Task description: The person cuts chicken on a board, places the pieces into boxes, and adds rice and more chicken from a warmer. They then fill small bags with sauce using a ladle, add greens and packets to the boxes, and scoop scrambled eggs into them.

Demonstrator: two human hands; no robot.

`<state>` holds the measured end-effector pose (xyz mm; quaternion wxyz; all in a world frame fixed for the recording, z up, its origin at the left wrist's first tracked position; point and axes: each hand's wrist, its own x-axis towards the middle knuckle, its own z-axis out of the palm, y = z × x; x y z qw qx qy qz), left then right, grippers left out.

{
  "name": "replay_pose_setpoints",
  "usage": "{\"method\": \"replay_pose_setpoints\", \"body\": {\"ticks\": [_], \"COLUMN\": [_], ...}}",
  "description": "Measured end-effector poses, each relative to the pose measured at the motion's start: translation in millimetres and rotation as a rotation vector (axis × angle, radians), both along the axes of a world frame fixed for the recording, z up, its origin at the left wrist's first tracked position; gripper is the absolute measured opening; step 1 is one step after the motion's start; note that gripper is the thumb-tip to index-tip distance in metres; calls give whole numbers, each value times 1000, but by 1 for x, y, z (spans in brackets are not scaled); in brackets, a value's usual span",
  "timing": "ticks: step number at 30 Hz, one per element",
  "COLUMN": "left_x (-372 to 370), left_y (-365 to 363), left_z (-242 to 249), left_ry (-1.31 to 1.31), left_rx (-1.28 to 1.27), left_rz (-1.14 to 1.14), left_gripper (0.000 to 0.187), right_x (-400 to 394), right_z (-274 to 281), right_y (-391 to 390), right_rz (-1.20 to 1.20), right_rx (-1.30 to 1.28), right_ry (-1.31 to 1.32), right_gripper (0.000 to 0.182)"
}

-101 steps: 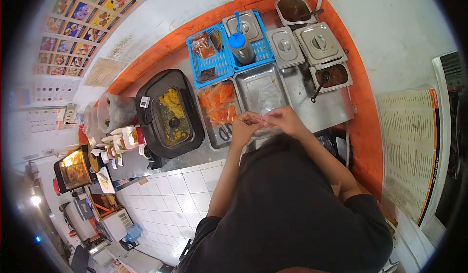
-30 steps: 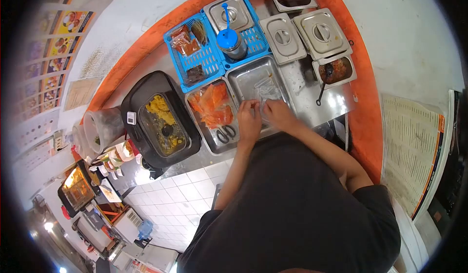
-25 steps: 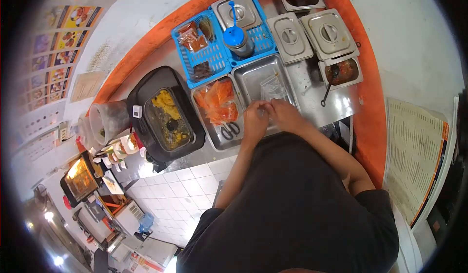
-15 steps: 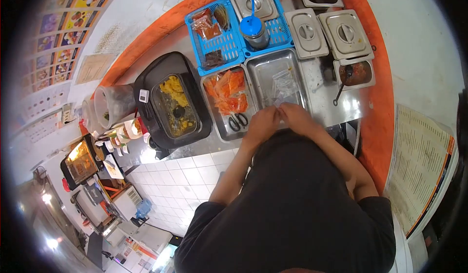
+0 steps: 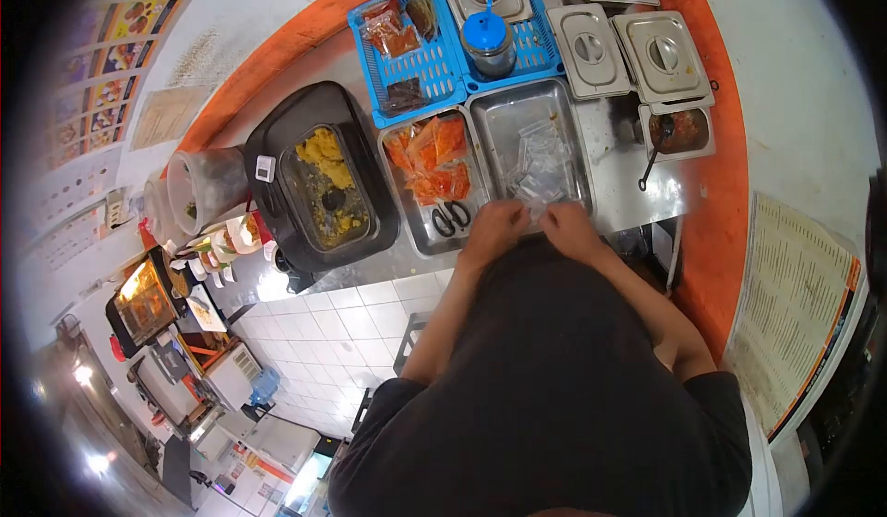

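Observation:
My left hand (image 5: 497, 231) and my right hand (image 5: 568, 228) are close together over the near edge of a steel tray (image 5: 504, 129). The fingers of both are pinched on a small clear plastic bag (image 5: 536, 207). Several more clear bags (image 5: 545, 152) lie in that tray. Just left of it, another steel tray (image 5: 416, 231) holds bags of orange food (image 5: 432, 157) and black-handled scissors (image 5: 451, 217), near my left hand.
Blue baskets (image 5: 439, 78) with packets and a blue-lidded jar (image 5: 487, 46) stand behind the trays. Lidded steel containers (image 5: 661, 55) and a sauce container (image 5: 684, 133) are at right. A black tub (image 5: 365, 120) of yellow food is at left.
My hands have drawn slightly apart, with the small bag now showing between them. The view has shifted a little, so the trays and baskets sit slightly higher.

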<state>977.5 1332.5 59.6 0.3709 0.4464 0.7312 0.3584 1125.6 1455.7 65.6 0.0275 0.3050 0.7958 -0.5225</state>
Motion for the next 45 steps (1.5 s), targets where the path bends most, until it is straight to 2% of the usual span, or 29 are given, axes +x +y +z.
{"method": "replay_pose_setpoints", "body": {"ticks": [2, 5, 6, 8, 9, 11, 12, 13, 14, 16, 19, 21, 23, 25, 27, 28, 29, 31, 32, 33, 34, 35, 37, 38, 39, 41, 42, 44, 45], "left_x": [-2, -3, -9, -15, -15, -14, -15, -16, -20, -33, -35, -31, -29, -32, -38, -38, -38, -38, -37, -36, -34, -32, -30, -30, -31, -34, -38, -43, -45], "left_y": [11, 21, 20, 26, 29, 34, 38, 43, 46, 56, 74, 96, 109, 121, 130, 130, 129, 134, 136, 138, 141, 144, 152, 157, 163, 176, 183, 199, 207], "left_z": [13, 25, 27, 27, 25, 22, 20, 19, 28, 60, 78, 95, 95, 80, 84, 85, 87, 88, 87, 86, 86, 82, 74, 78, 81, 88, 90, 93, 93], "left_ry": [32, 38, 42, 54, 47, 40, -93, -227, -227, -87, -126, -138, -143, 42, 62, 27, -7, -18, 1, 21, -31, -22, -103, -110, -106, -146, -138, -87, -35], "left_rx": [-39, 89, 23, -31, 50, 137, 220, 303, 314, 116, 153, 251, 338, 486, 519, 468, 414, 413, 406, 397, 376, 377, 418, 394, 388, 360, 359, 346, 339], "left_rz": [-42, 42, 53, 67, 98, 127, 155, 180, 172, 133, 40, -2, -32, 7, 42, 79, 114, 89, 70, 50, 63, 56, 93, 95, 95, 114, 94, 104, 110], "left_gripper": [17, 21, 21, 22, 20, 20, 18, 17, 17, 20, 30, 36, 42, 49, 49, 50, 51, 53, 53, 54, 55, 55, 55, 54, 54, 54, 55, 56, 57], "right_x": [-5, -9, -9, -14, -19, -26, -27, -28, -29, -36, -40, -38, -33, -32, -29, -33, -28, -40, -48, -55, -59, -65, -84, -92, -99, -109, -110, -110, -110], "right_z": [6, 8, 12, 23, 27, 34, 36, 37, 40, 59, 77, 82, 88, 103, 72, 68, 43, 18, 3, -13, -22, -21, -25, -18, -14, -5, 7, 29, 23], "right_y": [4, 3, 3, 9, 12, 17, 24, 31, 40, 54, 75, 92, 116, 153, 212, 250, 301, 374, 402, 427, 441, 447, 452, 447, 442, 431, 422, 409, 410], "right_rz": [-64, -11, -13, 20, 18, -147, -149, -178, -207, -201, -281, -411, -390, -178, -515, -729, -770, -1044, -1047, -1069, -1089, -1094, -977, -886, -887, -547, -545, -41, -36], "right_rx": [2, 113, 117, 121, 130, 121, 130, 79, 29, 5, -57, -339, -369, -374, -300, -294, 45, 176, 178, 75, -33, -35, -168, -153, -161, -107, -113, 334, 329], "right_ry": [1, -15, -11, -138, -133, -24, -19, 84, 186, 234, 300, 306, 289, 229, 244, 403, 443, 506, 516, 441, 363, 372, 527, 593, 594, 596, 594, 457, 453], "right_gripper": [29, 31, 31, 24, 24, 10, 10, 6, 7, 8, 11, 11, 12, 16, 17, 15, 20, 26, 26, 31, 37, 37, 21, 18, 18, 15, 15, 11, 11]}}
